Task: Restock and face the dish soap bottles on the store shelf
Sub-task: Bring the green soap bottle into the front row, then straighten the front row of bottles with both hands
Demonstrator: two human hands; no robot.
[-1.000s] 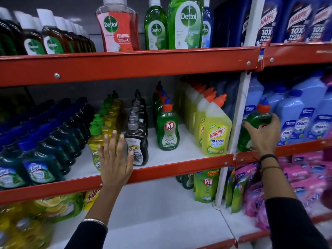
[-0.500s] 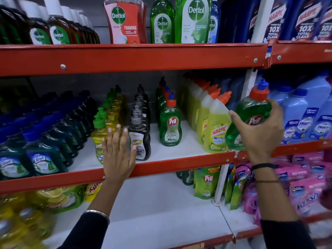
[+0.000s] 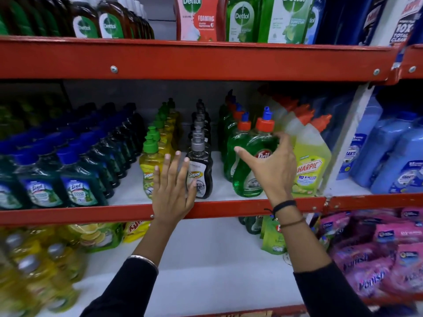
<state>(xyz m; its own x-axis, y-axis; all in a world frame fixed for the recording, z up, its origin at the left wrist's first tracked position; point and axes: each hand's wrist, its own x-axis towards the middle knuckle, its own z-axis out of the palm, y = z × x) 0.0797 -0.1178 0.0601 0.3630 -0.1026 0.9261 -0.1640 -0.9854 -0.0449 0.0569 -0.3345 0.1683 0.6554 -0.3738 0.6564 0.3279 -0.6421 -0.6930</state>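
Observation:
My right hand (image 3: 273,167) grips a green Pril dish soap bottle (image 3: 253,161) with an orange and blue cap, holding it at the front of the green Pril row (image 3: 231,143) on the middle shelf (image 3: 229,208). Whether its base rests on the shelf I cannot tell. My left hand (image 3: 172,191) is flat and open, fingers spread, against the shelf's red front edge. It lies between the yellow Super bottle (image 3: 150,170) and the black Super bottle (image 3: 200,172), its thumb touching the black one.
Yellow Harpic bottles (image 3: 309,165) stand right of the Pril row, dark blue-capped bottles (image 3: 75,184) to the left. Dettol bottles (image 3: 242,19) fill the top shelf. Blue bottles (image 3: 393,156) sit past the white upright (image 3: 345,143). Pouches (image 3: 273,234) and pink packs (image 3: 377,255) lie below.
My right hand lifted the green Pril bottle from the right bay and carried it left to the front of the Pril row. The left hand stayed at the shelf edge.

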